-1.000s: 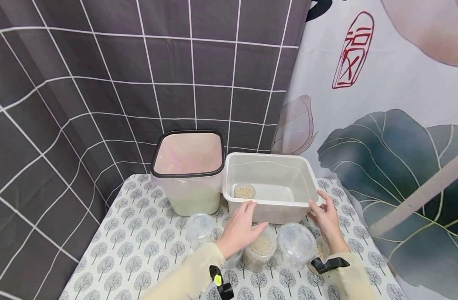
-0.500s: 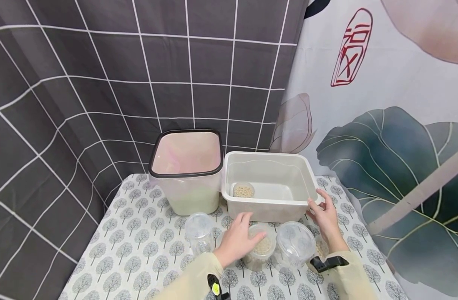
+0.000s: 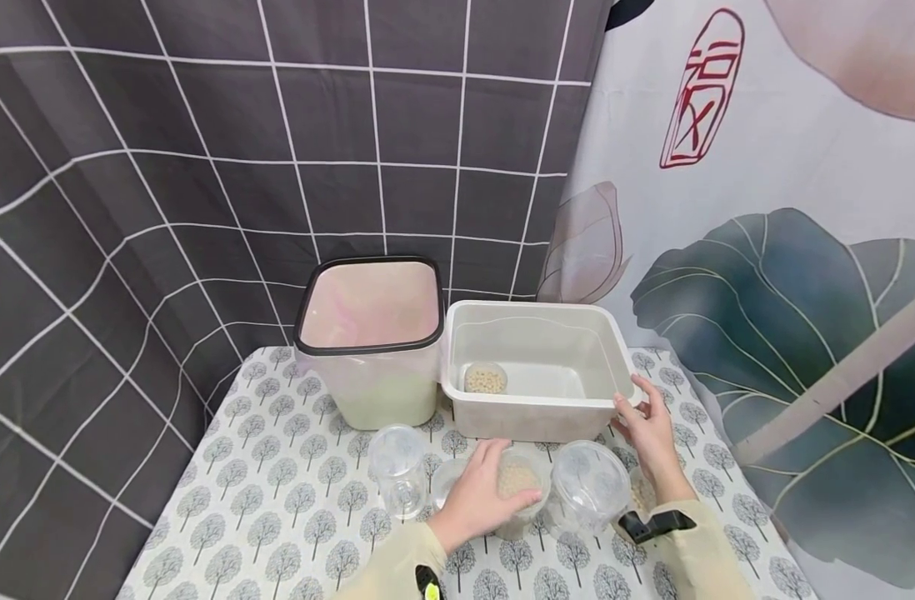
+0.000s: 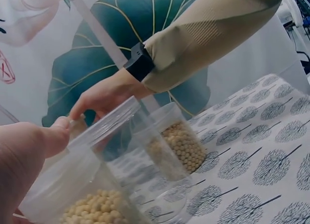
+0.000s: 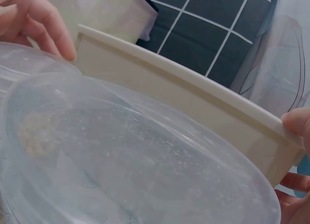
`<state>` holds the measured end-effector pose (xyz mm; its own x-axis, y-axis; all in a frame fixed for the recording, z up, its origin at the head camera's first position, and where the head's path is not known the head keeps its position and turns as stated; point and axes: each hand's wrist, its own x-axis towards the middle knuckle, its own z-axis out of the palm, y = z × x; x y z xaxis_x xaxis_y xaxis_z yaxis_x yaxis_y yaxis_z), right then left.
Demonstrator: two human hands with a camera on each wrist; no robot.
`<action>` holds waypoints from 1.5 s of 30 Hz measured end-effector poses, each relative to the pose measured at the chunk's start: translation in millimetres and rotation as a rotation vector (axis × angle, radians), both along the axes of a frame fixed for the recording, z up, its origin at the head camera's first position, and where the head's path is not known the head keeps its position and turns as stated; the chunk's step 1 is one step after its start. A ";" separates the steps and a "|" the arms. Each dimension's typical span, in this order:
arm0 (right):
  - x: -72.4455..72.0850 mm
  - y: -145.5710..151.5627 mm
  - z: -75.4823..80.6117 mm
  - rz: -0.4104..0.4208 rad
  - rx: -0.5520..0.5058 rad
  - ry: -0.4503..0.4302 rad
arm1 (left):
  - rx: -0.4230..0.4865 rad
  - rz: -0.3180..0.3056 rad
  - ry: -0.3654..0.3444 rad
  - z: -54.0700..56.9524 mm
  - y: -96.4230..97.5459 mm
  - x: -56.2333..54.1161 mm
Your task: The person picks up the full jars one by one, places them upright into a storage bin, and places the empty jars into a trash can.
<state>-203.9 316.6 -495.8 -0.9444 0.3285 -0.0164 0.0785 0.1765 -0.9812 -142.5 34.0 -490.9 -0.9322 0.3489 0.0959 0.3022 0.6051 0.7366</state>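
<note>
My left hand (image 3: 478,498) spans a clear lidded jar of pale beans (image 3: 519,518), its fingers at the back and thumb across the front of the lid. The left wrist view shows the thumb (image 4: 57,137) by that jar's lid. My right hand (image 3: 651,433) grips the front right corner of a white plastic bin (image 3: 540,423), thumb on the rim and fingers below. Inside the bin, at its left, is a round container of pale beans (image 3: 486,379). A clear wide-lidded jar (image 3: 591,483) stands between my hands and fills much of the right wrist view.
Left of the bin stands a tall bucket (image 3: 382,392) with a black rim. An apparently bean-free clear jar (image 3: 399,471) is left of my left hand. Another jar of beans (image 4: 183,147) stands near my right forearm. A tree-print cloth (image 3: 277,500) covers the table.
My left hand has come down and back from near the bin's front wall onto the bean jar. My right hand keeps its place at the bin's corner.
</note>
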 end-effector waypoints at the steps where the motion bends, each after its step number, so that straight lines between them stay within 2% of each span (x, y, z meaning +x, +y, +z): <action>1: -0.3 0.6 -0.8 0.007 0.002 0.010 | -0.002 -0.006 -0.006 -0.6 0.4 1.1; 7: -7.5 8.5 -13.8 0.004 -0.017 0.041 | 0.006 -0.021 -0.045 -1.4 3.0 5.4; 10: -8.4 10.5 -14.7 0.009 -0.015 0.041 | 0.007 -0.028 -0.047 -2.3 4.7 6.8; 18: -5.8 10.4 -11.8 0.006 -0.007 0.029 | -0.033 -0.023 0.008 -7.4 9.2 7.7; 27: -7.3 13.1 -19.1 0.002 -0.028 0.073 | -0.037 0.021 0.058 -11.8 13.8 10.3; 31: -7.0 12.5 -20.1 0.005 -0.022 0.065 | -0.052 0.045 0.090 -14.4 15.2 10.8; 35: -10.5 14.0 -26.1 -0.009 0.017 0.044 | -0.055 0.047 0.132 -15.6 15.9 10.3; 40: -14.0 17.2 -32.4 -0.004 0.027 0.052 | -0.049 0.042 0.144 -14.6 16.4 9.8; 45: -8.9 10.3 -19.7 -0.009 0.002 0.014 | -0.070 0.026 0.137 -12.9 15.3 9.0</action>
<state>-212.7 326.9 -515.5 -0.9414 0.3372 -0.0025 0.0664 0.1780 -0.9818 -133.5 49.3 -503.8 -0.9210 0.3349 0.1989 0.3803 0.6626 0.6452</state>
